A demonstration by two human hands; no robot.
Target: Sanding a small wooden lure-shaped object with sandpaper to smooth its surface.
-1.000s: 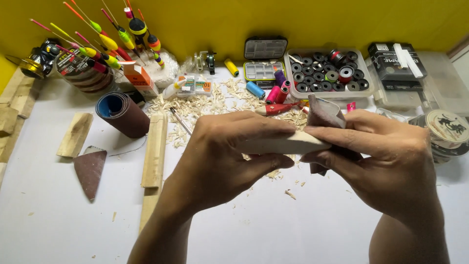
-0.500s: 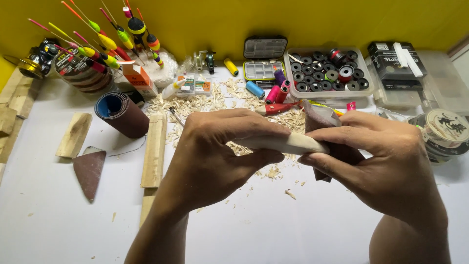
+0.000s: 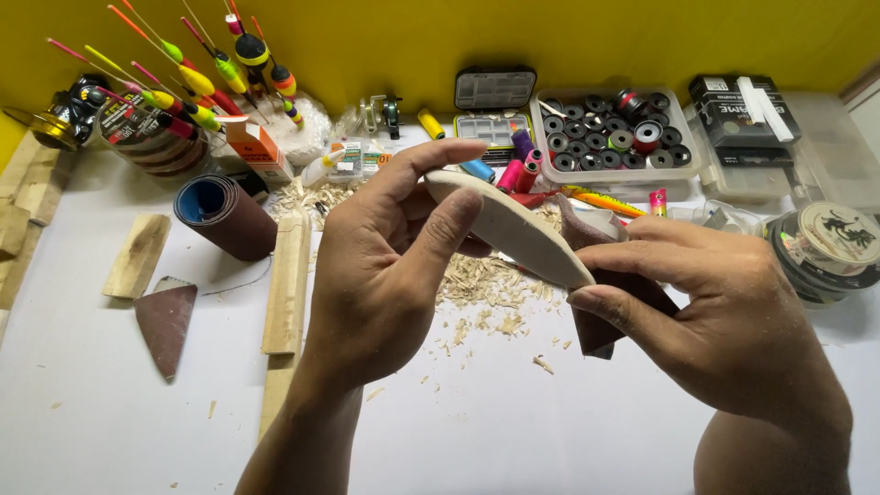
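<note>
White bench (image 3: 477, 431) carries shavings (image 3: 486, 289); left hand (image 3: 385, 275) grips the shaped, smooth wooden blank (image 3: 504, 225), right hand (image 3: 724, 321) pinches sandpaper (image 3: 605, 325) against its tip, sanding unfinished.

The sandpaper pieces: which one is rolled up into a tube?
The sandpaper roll beside the long wooden strip is the rolled one. The triangular piece lies flat on the table, and the right hand holds another folded piece.

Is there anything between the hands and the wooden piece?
Nothing visible. The left hand holds the pale wooden piece directly, and the right hand presses brown sandpaper against its end.
</note>
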